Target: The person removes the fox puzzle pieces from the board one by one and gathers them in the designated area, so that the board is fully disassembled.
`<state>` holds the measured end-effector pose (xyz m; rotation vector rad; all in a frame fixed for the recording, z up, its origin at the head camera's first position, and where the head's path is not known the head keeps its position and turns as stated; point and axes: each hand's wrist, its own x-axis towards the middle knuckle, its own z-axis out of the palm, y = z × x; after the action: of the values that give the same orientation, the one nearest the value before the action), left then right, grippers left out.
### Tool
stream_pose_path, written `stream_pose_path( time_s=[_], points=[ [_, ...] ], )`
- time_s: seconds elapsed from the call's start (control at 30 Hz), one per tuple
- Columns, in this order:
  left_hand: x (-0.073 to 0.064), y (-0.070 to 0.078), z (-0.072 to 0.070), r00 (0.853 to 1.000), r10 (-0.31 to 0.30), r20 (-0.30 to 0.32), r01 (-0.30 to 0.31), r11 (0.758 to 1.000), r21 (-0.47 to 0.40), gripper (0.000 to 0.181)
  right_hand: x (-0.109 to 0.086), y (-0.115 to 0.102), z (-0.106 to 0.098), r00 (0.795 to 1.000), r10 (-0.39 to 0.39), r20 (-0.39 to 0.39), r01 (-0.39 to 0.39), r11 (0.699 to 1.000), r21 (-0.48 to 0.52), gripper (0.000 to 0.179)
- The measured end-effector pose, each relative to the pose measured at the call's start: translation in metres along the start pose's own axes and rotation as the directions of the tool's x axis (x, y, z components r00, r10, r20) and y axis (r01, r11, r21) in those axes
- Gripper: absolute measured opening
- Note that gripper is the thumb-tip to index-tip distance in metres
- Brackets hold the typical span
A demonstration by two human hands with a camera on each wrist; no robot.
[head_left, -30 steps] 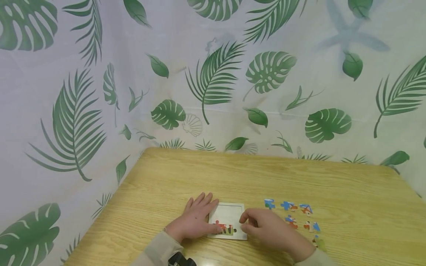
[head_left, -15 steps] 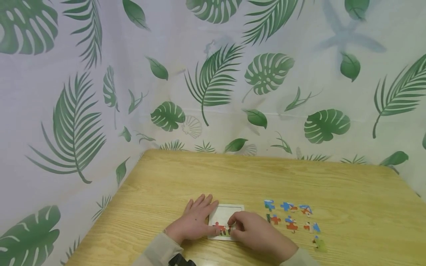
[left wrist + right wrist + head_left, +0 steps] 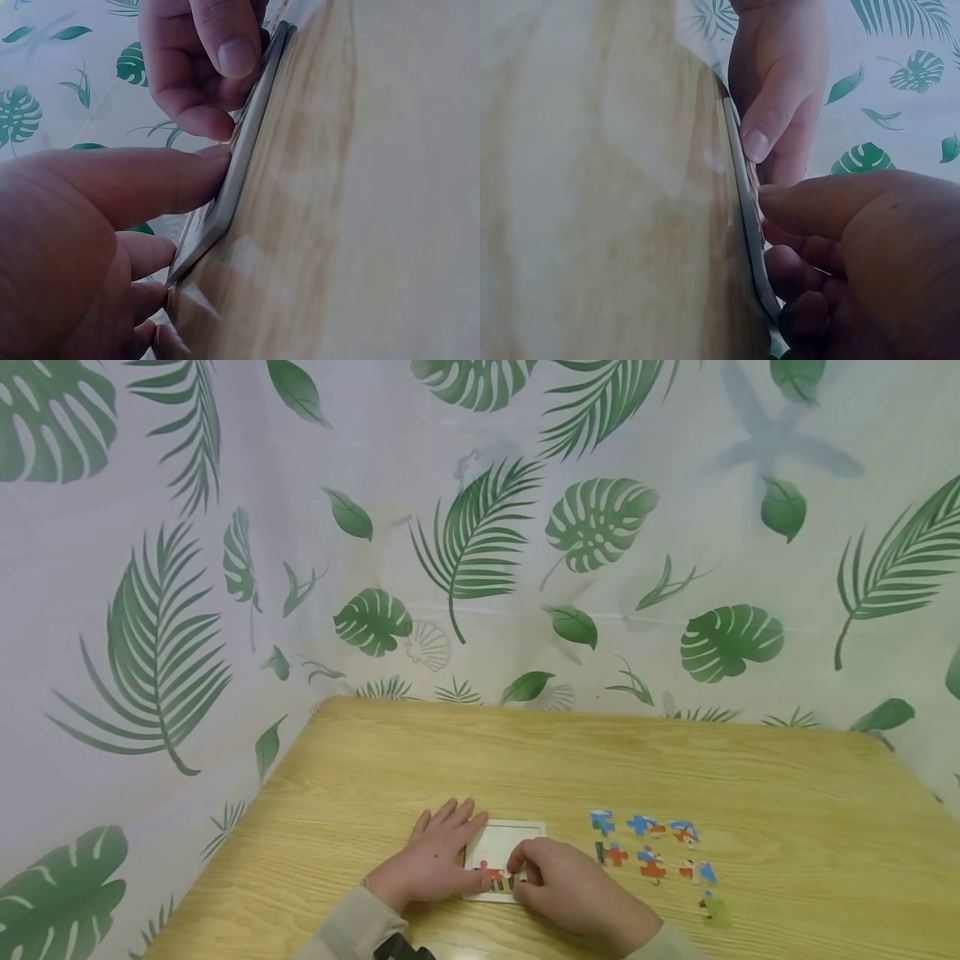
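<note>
A small white puzzle tray (image 3: pixel 480 840) lies on the table, with joined red and green jigsaw pieces (image 3: pixel 491 872) along its near side. My left hand (image 3: pixel 432 863) lies flat across the tray's left side, fingers spread, thumb resting on the pieces. The right hand (image 3: pixel 561 887) is over the tray's near right corner; thumb and index finger pinch at the rightmost puzzle piece (image 3: pixel 512 882), which they partly cover. From the right wrist, the thumb (image 3: pixel 817 201) touches the tray's top face, and the other fingers curl by its edge (image 3: pixel 748 214).
Several loose puzzle pieces lie to the right of the tray, among them a blue one (image 3: pixel 602 822), a red one (image 3: pixel 615 855) and a green one (image 3: pixel 715 907). A leaf-patterned curtain (image 3: pixel 480 543) hangs behind the wooden table (image 3: pixel 420 752).
The right hand has moved left from the tray's right edge onto the right end of the joined pieces, uncovering a loose red piece. The left hand stays in place.
</note>
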<state>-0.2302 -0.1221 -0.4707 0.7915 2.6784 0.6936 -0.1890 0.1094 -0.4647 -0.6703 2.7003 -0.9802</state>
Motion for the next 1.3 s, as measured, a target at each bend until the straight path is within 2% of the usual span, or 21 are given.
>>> stream_pose_path(
  time_s=[0.2, 0.53, 1.0, 1.3],
  points=[
    [-0.001, 0.002, -0.001, 1.000, 0.002, -0.005, -0.002, 1.000, 0.002, 0.088, 0.001, 0.001, 0.003, 1.000, -0.002, -0.028, 0.001, 1.000, -0.026, 0.008],
    [-0.001, 0.004, -0.002, 1.000, -0.005, -0.005, 0.005, 1.000, 0.016, 0.088, 0.001, -0.002, 0.007, 0.997, 0.023, -0.077, -0.026, 0.998, -0.050, 0.012],
    [-0.002, 0.000, -0.002, 1.000, 0.012, 0.003, -0.012, 1.000, -0.025, 0.091, -0.001, -0.001, 0.009, 0.986, 0.075, -0.148, -0.065, 0.996, 0.066, 0.013],
    [-0.001, -0.001, -0.001, 1.000, 0.009, -0.001, -0.009, 0.999, -0.030, 0.091, -0.010, 0.000, -0.006, 0.989, 0.093, -0.112, -0.074, 0.984, 0.160, 0.013]
  ],
)
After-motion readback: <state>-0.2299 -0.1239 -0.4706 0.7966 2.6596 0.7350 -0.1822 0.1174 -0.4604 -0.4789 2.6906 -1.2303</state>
